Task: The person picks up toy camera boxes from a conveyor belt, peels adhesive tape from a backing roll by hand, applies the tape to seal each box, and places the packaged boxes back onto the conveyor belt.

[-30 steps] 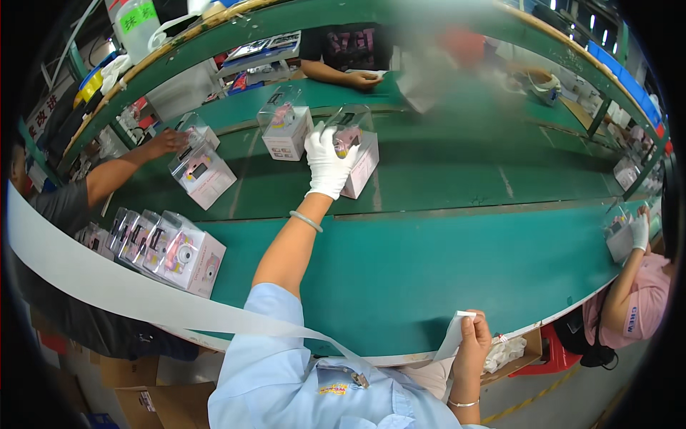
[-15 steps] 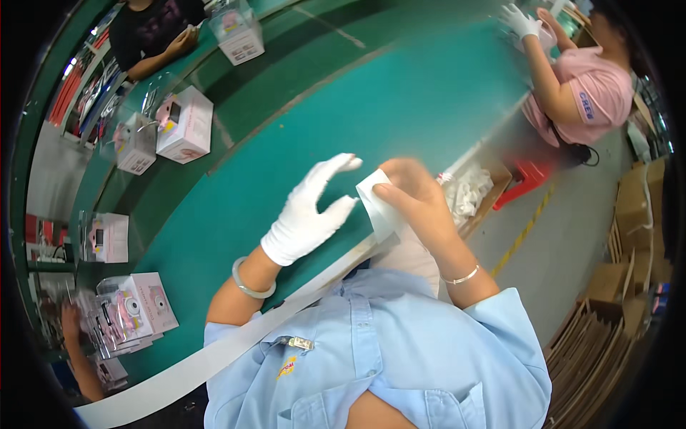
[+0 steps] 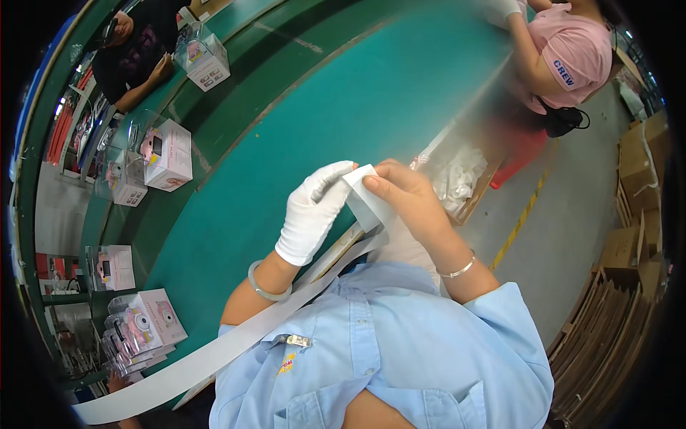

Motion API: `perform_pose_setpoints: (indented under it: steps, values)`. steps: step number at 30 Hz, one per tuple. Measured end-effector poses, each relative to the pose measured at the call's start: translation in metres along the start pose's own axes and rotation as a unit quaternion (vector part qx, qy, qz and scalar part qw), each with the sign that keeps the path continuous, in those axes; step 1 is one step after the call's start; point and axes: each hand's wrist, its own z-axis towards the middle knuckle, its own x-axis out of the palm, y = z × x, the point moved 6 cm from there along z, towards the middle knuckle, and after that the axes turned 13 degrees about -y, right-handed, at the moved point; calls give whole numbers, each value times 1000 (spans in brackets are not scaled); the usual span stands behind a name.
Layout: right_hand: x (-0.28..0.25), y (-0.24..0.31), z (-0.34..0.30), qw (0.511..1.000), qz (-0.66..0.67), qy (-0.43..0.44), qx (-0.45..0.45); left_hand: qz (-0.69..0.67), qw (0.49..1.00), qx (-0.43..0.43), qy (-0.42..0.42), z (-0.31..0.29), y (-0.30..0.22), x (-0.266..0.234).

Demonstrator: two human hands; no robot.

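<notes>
Both hands pinch a small white card [image 3: 366, 202] close to the chest: the gloved left hand [image 3: 314, 211] grips its left edge, the bare right hand [image 3: 404, 196] its right. Beyond lies the green worktop [image 3: 343, 100]; pink-and-white boxes [image 3: 166, 154] sit far left.

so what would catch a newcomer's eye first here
Dead centre, the white-gloved left hand and bare right hand pinch a small white label at the end of a long white backing strip trailing down to the lower left. Behind them curves a green conveyor belt carrying pink toy camera boxes.
</notes>
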Motion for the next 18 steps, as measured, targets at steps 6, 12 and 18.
perform_pose_setpoints:
  steps: [6, 12, 18]
  values:
    - [-9, 1, -3, 992, 53, 25, 111, -25, 992, 84, -92, 9, -8, -4]
    - [-13, 1, -2, 990, 79, 53, 106, -25, 987, 111, -111, 13, -11, 6]
    - [-15, 2, 3, 987, 72, 55, 131, -9, 985, 131, -111, 20, -6, 16]
